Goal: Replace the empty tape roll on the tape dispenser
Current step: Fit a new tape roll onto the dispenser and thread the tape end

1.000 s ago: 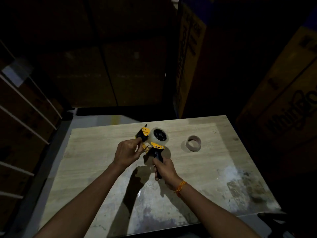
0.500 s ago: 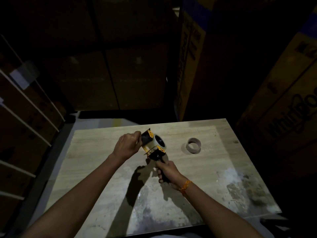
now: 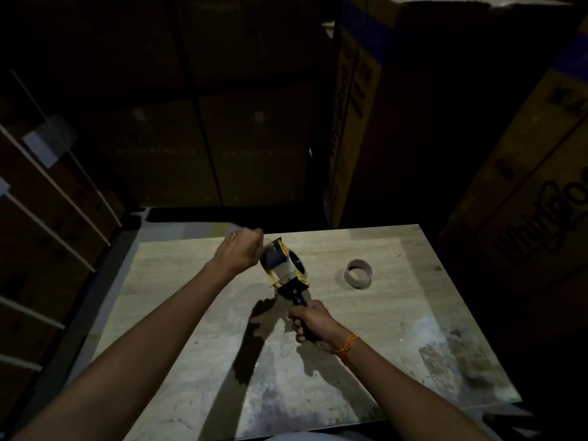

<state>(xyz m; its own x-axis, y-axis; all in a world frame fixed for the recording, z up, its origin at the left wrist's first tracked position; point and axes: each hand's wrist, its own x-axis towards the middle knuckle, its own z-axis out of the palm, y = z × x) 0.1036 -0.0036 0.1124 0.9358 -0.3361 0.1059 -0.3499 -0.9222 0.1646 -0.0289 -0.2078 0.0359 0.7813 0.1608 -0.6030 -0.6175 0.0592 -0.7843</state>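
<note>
tape dispenser (image 3: 288, 272) between both hands

Right hand (image 3: 313, 323) grips dispenser (image 3: 286, 268) handle (empty core (image 3: 359, 273) beside).

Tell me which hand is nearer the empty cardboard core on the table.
Right. The right hand grips the dispenser handle, below-left of the core; the left hand is farther left, beyond the dispenser.
</note>
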